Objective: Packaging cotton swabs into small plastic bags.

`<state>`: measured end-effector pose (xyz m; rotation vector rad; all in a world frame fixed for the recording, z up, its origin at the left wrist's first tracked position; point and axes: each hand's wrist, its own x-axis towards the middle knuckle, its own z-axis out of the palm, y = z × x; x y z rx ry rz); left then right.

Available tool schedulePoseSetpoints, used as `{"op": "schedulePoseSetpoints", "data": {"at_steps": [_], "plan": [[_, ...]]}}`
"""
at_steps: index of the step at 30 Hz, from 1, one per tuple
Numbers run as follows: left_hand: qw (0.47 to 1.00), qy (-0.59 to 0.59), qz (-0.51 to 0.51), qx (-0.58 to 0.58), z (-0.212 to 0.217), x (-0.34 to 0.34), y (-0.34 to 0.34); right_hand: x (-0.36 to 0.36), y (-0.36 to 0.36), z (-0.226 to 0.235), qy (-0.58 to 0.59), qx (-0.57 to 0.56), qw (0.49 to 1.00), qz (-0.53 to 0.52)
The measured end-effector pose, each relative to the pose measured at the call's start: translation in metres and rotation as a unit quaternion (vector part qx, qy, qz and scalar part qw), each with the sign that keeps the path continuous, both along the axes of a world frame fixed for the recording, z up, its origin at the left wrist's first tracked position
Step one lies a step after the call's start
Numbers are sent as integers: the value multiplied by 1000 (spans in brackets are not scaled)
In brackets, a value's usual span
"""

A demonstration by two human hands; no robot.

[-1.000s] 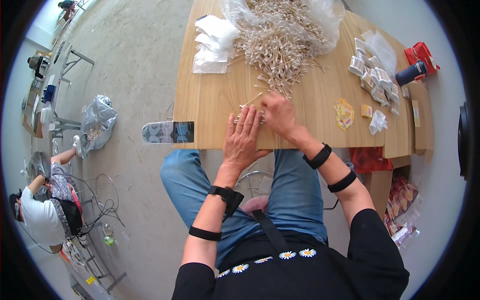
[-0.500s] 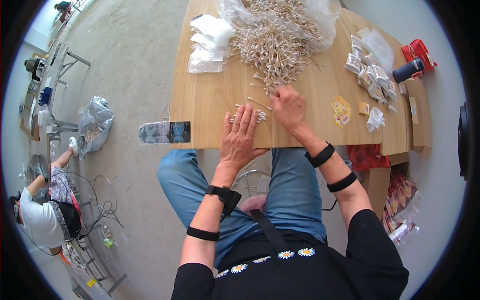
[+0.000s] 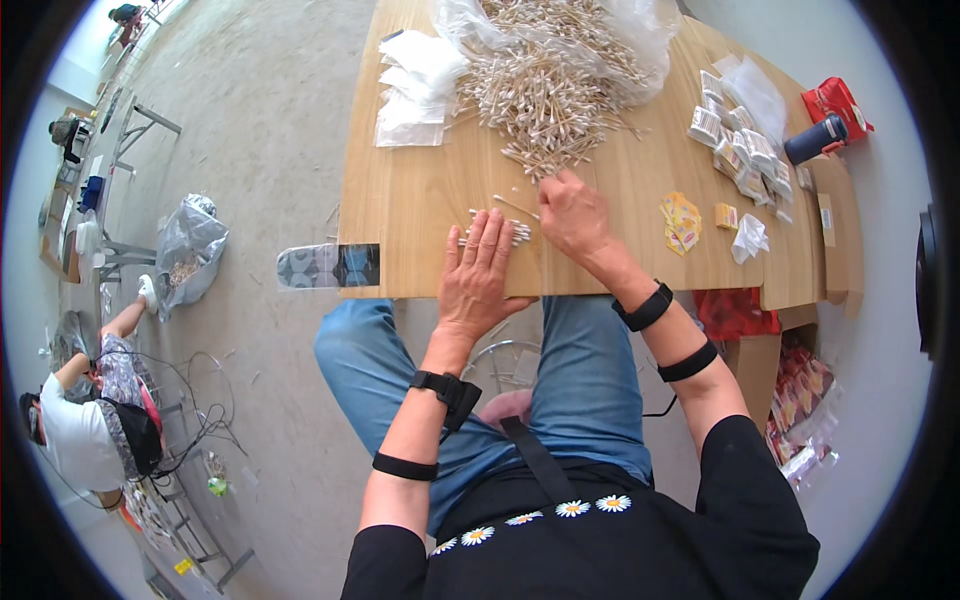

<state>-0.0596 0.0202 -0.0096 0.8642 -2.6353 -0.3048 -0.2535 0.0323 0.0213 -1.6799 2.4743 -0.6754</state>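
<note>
My left hand [image 3: 476,275] lies flat on the wooden table [image 3: 410,215], fingers stretched out over a small bunch of cotton swabs [image 3: 520,232] whose white tips show beside the fingers. My right hand [image 3: 575,218] is closed in a pinch at the near tip of a big heap of loose cotton swabs [image 3: 545,95]. Whatever is between its fingertips is hidden. One single swab [image 3: 514,206] lies slanted between the two hands, its lower end close to my right hand.
Clear plastic bags [image 3: 415,85] lie left of the heap. To the right are yellow cards [image 3: 682,222], a crumpled white tissue [image 3: 750,238], packed swab bundles [image 3: 745,150], a dark bottle [image 3: 815,140] and a red pouch [image 3: 838,105]. Another person [image 3: 90,445] sits far left.
My right hand has shifted slightly left, its fingertips still at the heap's near tip. The left hand stays flat in place.
</note>
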Motion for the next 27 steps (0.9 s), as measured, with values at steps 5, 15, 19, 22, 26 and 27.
{"op": "schedulePoseSetpoints", "data": {"at_steps": [5, 15, 19, 22, 26, 27], "plan": [[1000, 13, -8, -2, 0, -3, 1, 5, 7, -3, -34, -8, 999, -3], [1000, -2, -10, 4, 1, -1, 0, 32, 8, -14, -58, -72, 992, 81], [1000, -3, -10, 9, 1, -2, 0, 21, 5, -18, -60, -103, 988, 99], [1000, -1, -7, 15, 2, 0, 0, 11, 2, -4, -14, -118, 992, -35], [1000, -3, -6, 17, 3, -1, 1, -7, 0, -12, 29, -45, 996, -65], [1000, -3, -7, 16, 3, -2, 0, -10, -1, -16, 33, -43, 996, -64]]}}
